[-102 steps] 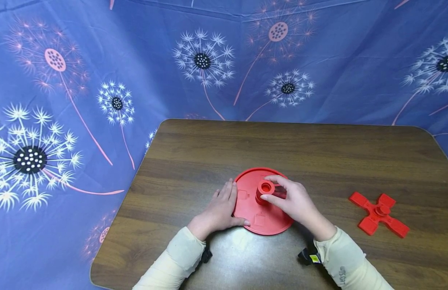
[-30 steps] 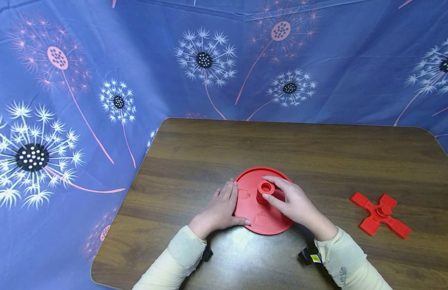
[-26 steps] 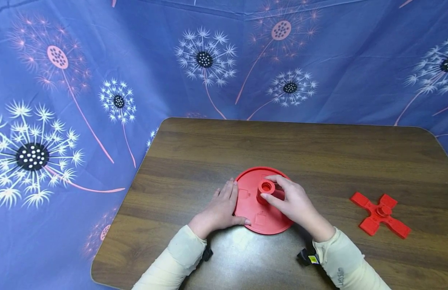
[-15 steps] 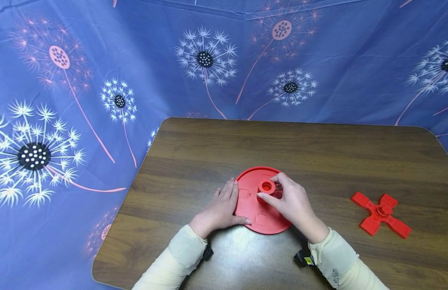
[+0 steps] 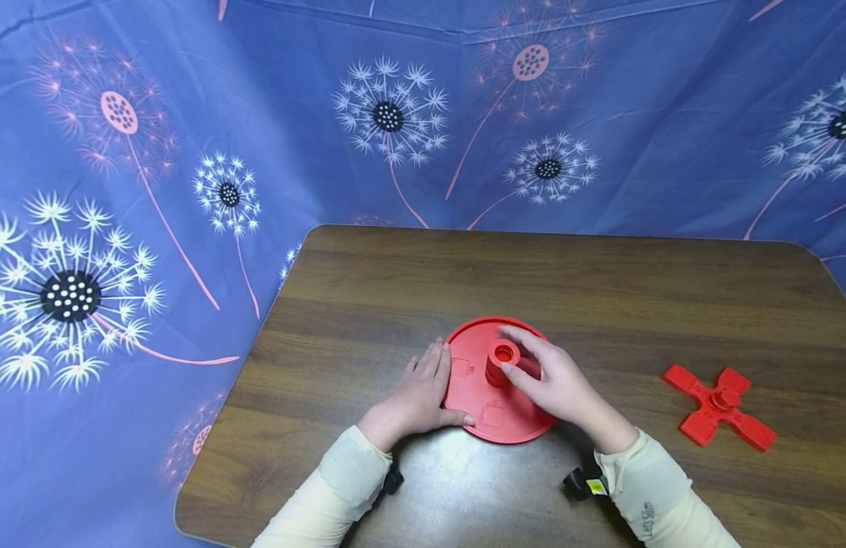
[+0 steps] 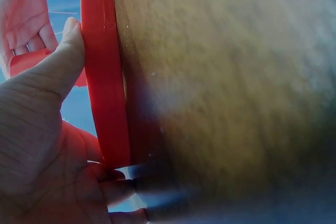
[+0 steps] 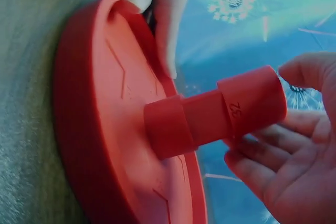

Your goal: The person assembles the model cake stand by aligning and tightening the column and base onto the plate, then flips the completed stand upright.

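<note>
A round red plastic disc (image 5: 512,418) with a raised rim lies on the table. From its middle rises a stepped red post, topped by a hollow red cylinder (image 7: 254,100) marked 32. My left hand (image 5: 412,399) lies along the disc's left side, its fingers straight at the edge and its thumb over the rim. My right hand (image 5: 556,380) has its thumb and fingers curved loosely round the hollow cylinder. In the right wrist view the thumb tip is right at the cylinder's end rim, with the other fingers behind and below it.
To the right, a red four-armed cross piece (image 5: 724,399) with a round stub in its middle lies on the brown wooden table (image 5: 395,281). A blue cloth (image 5: 279,99) with dandelion prints hangs behind the table and along its left side.
My right hand and wrist have turned one way and then back round the cylinder, the thumb now further right on it. Left hand, disc and cross piece have stayed in place.
</note>
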### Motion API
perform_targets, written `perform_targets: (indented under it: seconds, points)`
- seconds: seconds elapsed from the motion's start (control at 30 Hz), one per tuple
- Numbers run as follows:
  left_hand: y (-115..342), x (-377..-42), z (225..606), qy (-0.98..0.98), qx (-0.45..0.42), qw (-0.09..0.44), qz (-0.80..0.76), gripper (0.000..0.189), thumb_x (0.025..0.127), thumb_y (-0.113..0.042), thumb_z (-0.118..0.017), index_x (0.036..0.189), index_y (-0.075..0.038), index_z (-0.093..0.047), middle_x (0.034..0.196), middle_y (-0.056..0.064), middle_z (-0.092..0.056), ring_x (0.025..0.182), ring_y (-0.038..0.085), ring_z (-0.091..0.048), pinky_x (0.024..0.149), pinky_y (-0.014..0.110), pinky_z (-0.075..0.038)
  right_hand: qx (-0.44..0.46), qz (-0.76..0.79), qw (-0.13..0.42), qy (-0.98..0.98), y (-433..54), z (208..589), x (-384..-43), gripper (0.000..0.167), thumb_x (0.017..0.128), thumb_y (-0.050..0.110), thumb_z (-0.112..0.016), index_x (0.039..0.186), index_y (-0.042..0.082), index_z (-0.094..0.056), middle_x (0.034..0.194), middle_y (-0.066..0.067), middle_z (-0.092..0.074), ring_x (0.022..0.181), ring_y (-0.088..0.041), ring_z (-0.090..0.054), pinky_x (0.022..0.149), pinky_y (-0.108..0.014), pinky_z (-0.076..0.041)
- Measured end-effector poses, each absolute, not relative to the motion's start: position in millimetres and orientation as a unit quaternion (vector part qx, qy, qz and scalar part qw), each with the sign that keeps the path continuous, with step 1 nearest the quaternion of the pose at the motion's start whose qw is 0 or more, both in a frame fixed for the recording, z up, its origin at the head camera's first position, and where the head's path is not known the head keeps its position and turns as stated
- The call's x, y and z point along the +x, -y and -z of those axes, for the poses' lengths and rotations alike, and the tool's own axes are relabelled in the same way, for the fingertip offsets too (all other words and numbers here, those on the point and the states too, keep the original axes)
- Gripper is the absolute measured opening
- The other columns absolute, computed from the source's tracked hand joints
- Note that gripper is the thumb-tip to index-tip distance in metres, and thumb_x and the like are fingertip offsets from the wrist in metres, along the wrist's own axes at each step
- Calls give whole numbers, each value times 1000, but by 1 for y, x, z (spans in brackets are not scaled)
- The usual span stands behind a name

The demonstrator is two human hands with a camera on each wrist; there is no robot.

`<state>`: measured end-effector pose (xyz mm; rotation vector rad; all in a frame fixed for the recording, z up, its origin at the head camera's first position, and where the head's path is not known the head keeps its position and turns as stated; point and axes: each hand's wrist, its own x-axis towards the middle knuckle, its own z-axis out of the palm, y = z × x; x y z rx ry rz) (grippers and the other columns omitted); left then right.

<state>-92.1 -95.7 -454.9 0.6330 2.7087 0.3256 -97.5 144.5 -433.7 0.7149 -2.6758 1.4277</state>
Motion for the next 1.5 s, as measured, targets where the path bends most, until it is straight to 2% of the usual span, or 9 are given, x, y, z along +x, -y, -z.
perform_targets:
  seconds: [0.13,0.27,0.47,0.63,1.0,1.13,1.2,1.37,1.5]
  points:
    - [96,-92,455,-952,225,168,-119,116,79,-68,-66,154,3,-13,161,19,-10,148,30,-12,115,50,-21,247,-481,-32,841,-149,432,-100,51,91,10,-68,139,7,-52,131,-8,-60,117,-23,-58,96,-45,-47]
    - [96,-91,453,-952,225,169,-121,116,79,-67,-66,154,3,-12,161,19,-9,148,30,-11,115,50,-21,231,-488,-38,841,-150,432,-100,46,91,17,-70,134,7,-57,122,-4,-64,115,-22,-60,96,-44,-48]
    - [96,-92,454,-954,222,168,-115,117,79,-69,-65,155,2,-11,161,18,-9,148,29,-10,115,50,-21,189,-487,12,853,-142,435,-96,40,84,15,-78,120,9,-63,109,2,-68,103,-18,-65,90,-44,-52]
    - [96,-92,455,-954,218,174,-112,117,79,-70,-63,155,1,-10,162,17,-7,149,28,-9,116,49,-19,146,-462,62,872,-132,435,-91,36,79,17,-82,110,10,-65,102,-1,-69,92,-21,-69,83,-43,-55]
    - [96,-91,454,-954,221,167,-112,116,79,-69,-64,154,2,-12,161,19,-9,148,29,-10,115,51,-21,85,-403,130,902,-121,439,-83,44,75,30,-85,107,8,-63,94,-8,-72,86,-23,-70,74,-43,-55]
    - [96,-92,454,-955,223,164,-110,116,79,-69,-64,154,2,-12,161,19,-9,148,29,-10,115,51,-21,105,-414,116,897,-125,439,-84,47,76,29,-84,111,7,-63,100,-10,-71,87,-25,-71,76,-43,-57]
    - [96,-91,454,-955,222,166,-110,117,79,-69,-64,155,2,-11,161,19,-8,149,28,-10,115,51,-21,124,-426,100,891,-128,438,-87,48,78,27,-83,116,6,-62,107,-10,-70,93,-26,-70,80,-43,-56]
    - [95,-92,455,-954,219,171,-109,117,79,-69,-64,155,1,-11,162,17,-8,149,28,-10,116,50,-20,194,-466,33,862,-140,436,-94,51,87,15,-74,134,7,-55,127,-8,-62,116,-25,-59,95,-45,-48]
    - [95,-91,453,-954,222,167,-114,116,79,-68,-65,154,2,-12,161,19,-9,148,29,-11,115,50,-20,234,-483,-19,844,-146,434,-98,52,90,12,-70,139,10,-52,130,-6,-60,120,-23,-56,98,-46,-46]
